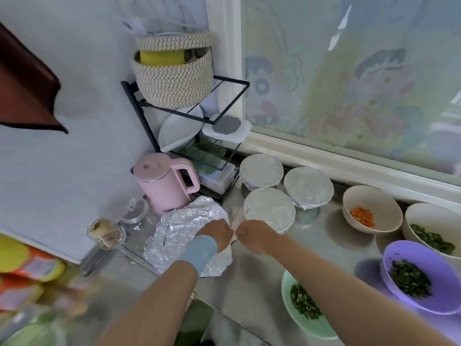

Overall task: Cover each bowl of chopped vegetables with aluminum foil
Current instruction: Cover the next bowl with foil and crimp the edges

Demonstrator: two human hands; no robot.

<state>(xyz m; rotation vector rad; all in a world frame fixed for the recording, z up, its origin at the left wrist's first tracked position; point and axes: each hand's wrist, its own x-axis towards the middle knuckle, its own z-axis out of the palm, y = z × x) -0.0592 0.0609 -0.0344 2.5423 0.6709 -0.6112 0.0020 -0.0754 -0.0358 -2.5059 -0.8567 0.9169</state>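
Left hand (215, 236) gripped the crumpled foil (179, 226) near the counter's (237, 283) left edge. Right hand (253, 236) curled beside it, its hold unclear. Covered bowls (269, 208) stood along the back edge.

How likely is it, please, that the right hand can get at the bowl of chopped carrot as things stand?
Probably yes. The right hand sits beside the nearest foil-covered bowl, and bare counter runs from there to the carrot bowl, which stands open with nothing over it.
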